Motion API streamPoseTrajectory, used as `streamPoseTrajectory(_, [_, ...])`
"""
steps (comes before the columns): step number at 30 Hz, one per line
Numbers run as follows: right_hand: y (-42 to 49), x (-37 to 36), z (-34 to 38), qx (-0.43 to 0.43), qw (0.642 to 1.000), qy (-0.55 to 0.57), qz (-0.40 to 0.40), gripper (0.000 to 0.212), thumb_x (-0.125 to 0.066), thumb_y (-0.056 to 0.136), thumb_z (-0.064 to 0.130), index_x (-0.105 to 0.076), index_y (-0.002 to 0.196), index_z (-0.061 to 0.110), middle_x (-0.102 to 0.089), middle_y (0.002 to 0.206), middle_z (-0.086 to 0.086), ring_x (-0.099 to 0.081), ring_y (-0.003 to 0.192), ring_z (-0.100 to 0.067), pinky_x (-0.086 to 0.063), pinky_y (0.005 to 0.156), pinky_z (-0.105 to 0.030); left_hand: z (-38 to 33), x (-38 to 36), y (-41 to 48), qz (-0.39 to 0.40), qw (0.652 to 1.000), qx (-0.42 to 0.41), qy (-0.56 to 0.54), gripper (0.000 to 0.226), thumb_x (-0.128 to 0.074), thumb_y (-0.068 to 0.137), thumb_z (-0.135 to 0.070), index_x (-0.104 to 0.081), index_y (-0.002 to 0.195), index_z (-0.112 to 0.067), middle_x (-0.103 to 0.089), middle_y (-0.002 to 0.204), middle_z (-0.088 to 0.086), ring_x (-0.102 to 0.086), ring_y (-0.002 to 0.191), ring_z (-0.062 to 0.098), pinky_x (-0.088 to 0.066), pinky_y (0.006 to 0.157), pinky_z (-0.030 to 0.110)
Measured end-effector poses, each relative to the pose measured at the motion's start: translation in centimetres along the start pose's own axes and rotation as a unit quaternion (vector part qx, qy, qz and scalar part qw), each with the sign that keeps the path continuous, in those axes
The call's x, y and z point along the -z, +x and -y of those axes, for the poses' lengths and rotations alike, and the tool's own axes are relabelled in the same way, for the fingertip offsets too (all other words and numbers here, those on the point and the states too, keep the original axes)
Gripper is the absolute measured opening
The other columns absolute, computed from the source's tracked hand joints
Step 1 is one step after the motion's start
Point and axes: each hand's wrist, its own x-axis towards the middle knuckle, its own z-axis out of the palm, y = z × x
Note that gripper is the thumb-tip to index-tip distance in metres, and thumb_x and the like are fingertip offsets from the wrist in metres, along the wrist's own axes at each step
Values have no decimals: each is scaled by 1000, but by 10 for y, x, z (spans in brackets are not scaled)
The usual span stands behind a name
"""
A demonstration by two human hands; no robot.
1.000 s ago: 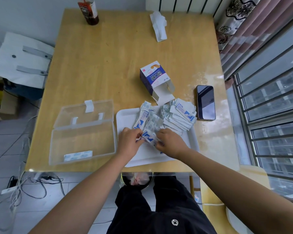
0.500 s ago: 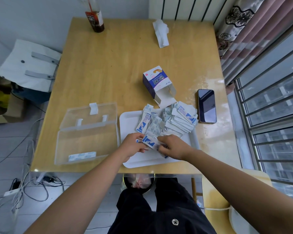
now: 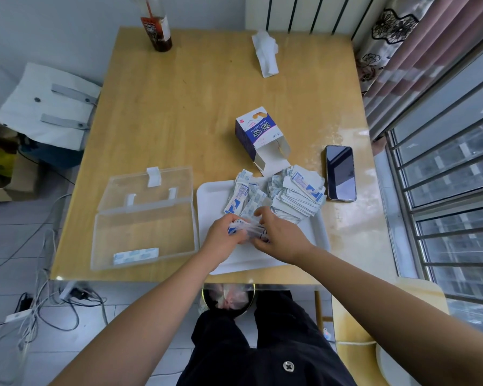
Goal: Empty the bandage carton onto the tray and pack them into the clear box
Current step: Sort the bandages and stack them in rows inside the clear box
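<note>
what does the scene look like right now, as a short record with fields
carton: bandage carton on its side on the table, open end towards the tray
tray: white tray holds a loose pile of bandages
container: clear box open, lid folded back, one bandage strip inside
hands: left hand and right hand both grip a small bundle over the tray
other: phone right of the tray; bottle and tissue at the far edge
</note>
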Motion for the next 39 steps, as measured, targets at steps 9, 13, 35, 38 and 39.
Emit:
streamPoseTrajectory(9, [-6,-20,-10,45,992,-91,-78,15,-73,72,11,-61,82,6,-57,80,-10,-58,74,-32,-34,47,-28,20,-7,-1,-43,971,-82,221,39,-63,81,0,-53,116,-13,-55,115,6,-50,107,20,-42,90,27])
streamPoseTrajectory(13, [-11,-31,-18,-31,996,-65,-56,22,-62,81,12,-57,102,7,-50,100,-12,-55,74,-36,-41,51,-38,31,-10,-4,-77,931,-81,348,44,-63,78,-4,-54,120,-14,-47,116,6,-46,107,24,-38,94,29])
streamPoseTrajectory(35, [-10,-38,-2,-33,996,-84,-17,24,-54,88,21,-54,110,10,-49,106,-10,-57,75,-37,-43,52,-38,30,-15,-10,-39,922,-77,377,28,-56,87,-8,-53,115,-14,-40,117,6,-58,81,24,-46,78,33])
streamPoseTrajectory(38, [-13,-37,-1,-16,996,-61,-63,23,-60,83,24,-57,102,11,-53,97,-8,-56,67,-32,-40,47,-35,29,-15,-11,-48,916,-84,390,22,-52,92,-10,-54,113,-11,-42,115,7,-57,84,25,-44,75,30])
streamPoseTrajectory(39, [-13,-35,-1,-2,995,-56,-78,21,-59,83,25,-59,99,11,-53,94,-7,-55,67,-30,-40,47,-34,28,-14,-11,-49,914,-84,393,20,-51,93,-11,-53,113,-11,-43,115,7,-57,85,25,-44,74,31])
